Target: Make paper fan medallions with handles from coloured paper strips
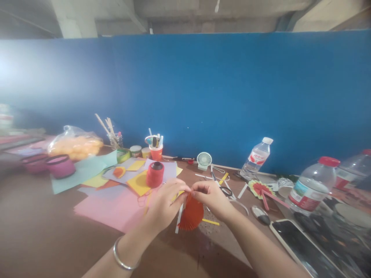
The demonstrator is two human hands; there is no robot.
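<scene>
Between my hands hangs a pleated orange-red paper fan [191,214], its folded edge spreading downward over the table. My left hand [168,199], with a silver bangle on the wrist, pinches the top of the fan between thumb and fingers. Meeting it there, my right hand [211,197] is also closed on the fan's top, fingertips almost touching the left ones. Whether a thread runs between the fingertips is too small to tell. Just behind my left hand stands a spool of red thread [155,175]. White and yellow paper strips [211,222] lie around the fan.
Coloured paper sheets [107,208] spread to the left. Scissors [226,190], a small fan [204,160] and a tilted water bottle [256,158] stand or lie behind. A finished paper rosette [261,189], large bottle [313,187] and phone [301,243] are on the right. A blue partition [185,96] rises behind.
</scene>
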